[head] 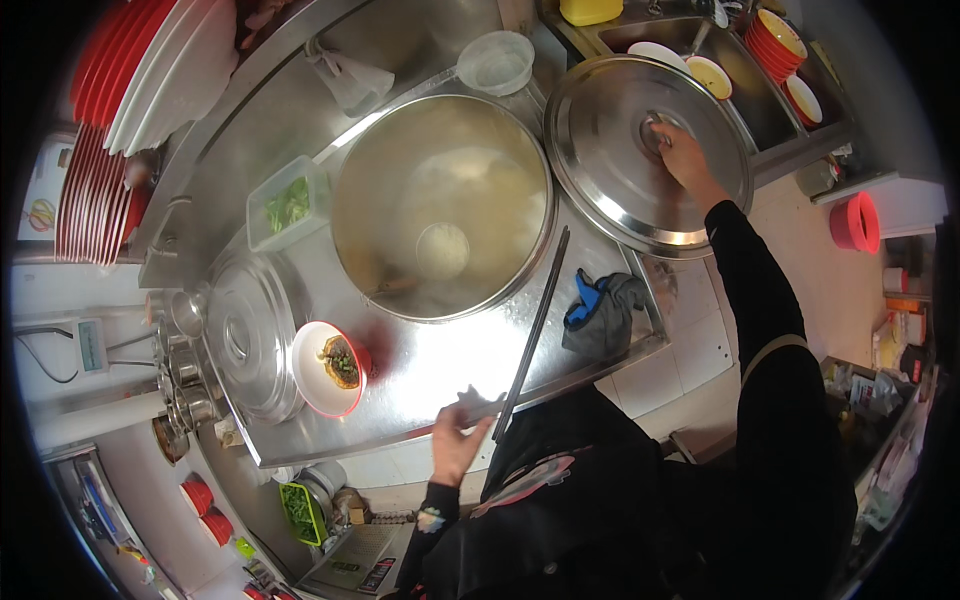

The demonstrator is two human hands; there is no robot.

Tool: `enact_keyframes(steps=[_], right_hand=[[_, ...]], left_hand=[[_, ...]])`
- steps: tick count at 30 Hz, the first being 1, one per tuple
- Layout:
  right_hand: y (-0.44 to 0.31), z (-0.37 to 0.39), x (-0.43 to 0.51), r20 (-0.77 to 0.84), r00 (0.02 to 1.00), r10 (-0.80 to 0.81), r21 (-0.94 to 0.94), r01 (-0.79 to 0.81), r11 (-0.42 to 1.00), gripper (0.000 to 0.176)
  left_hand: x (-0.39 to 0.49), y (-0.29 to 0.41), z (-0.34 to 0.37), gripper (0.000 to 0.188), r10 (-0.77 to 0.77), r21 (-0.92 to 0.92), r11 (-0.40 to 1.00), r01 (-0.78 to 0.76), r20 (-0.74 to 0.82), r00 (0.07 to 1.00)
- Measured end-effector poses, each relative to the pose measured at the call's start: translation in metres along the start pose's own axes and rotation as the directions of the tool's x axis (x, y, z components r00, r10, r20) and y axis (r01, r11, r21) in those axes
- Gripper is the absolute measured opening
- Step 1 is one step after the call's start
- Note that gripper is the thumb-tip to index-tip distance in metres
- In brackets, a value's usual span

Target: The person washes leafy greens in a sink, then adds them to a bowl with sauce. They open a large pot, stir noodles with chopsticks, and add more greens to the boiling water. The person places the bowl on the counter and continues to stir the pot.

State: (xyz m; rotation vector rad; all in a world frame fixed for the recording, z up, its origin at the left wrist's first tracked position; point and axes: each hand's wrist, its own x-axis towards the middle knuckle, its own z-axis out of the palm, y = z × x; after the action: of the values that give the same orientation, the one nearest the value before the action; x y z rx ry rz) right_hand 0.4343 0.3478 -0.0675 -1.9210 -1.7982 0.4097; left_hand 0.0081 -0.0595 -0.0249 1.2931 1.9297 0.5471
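Observation:
My right hand [681, 154] grips the central knob of a large round metal lid [607, 165], which lies to the right of a wide steaming pot [551, 225]. Cloudy liquid fills the pot, and a round pale shape shows through the steam. At the counter's front edge, my left hand [459, 442] is at a grey cloth [480, 409]; how firmly it holds the cloth is unclear. Long dark chopsticks [534, 330] lie just right of that hand. A red-rimmed white bowl [307, 367] with a brown and green topping stands on the left.
A clear tub of greens [289, 206] stands left of the pot, above a second metal lid [244, 337]. A grey and blue cloth [604, 322] lies near the right front edge. Bowls stand in and around the sink [622, 37]. Stacked plates [172, 82] rise at the upper left.

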Motion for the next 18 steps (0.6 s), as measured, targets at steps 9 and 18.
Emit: enact_keyframes(steps=[9, 18], right_hand=[[-0.095, -0.020, -0.202, 0.246, 0.814, -0.526, 0.309, 0.448, 0.839, 0.039], [-0.154, 0.087, -0.251, 0.052, 0.988, -0.146, -0.091, 0.151, 0.984, 0.058]], left_hand=[[0.014, 0.014, 0.025, 0.041, 0.179, 0.273, 0.935, -0.224, 0.178, 0.967], [-0.089, -0.052, -0.067, 0.016, -0.004, 0.086, 0.996, 0.001, 0.035, 0.999]])
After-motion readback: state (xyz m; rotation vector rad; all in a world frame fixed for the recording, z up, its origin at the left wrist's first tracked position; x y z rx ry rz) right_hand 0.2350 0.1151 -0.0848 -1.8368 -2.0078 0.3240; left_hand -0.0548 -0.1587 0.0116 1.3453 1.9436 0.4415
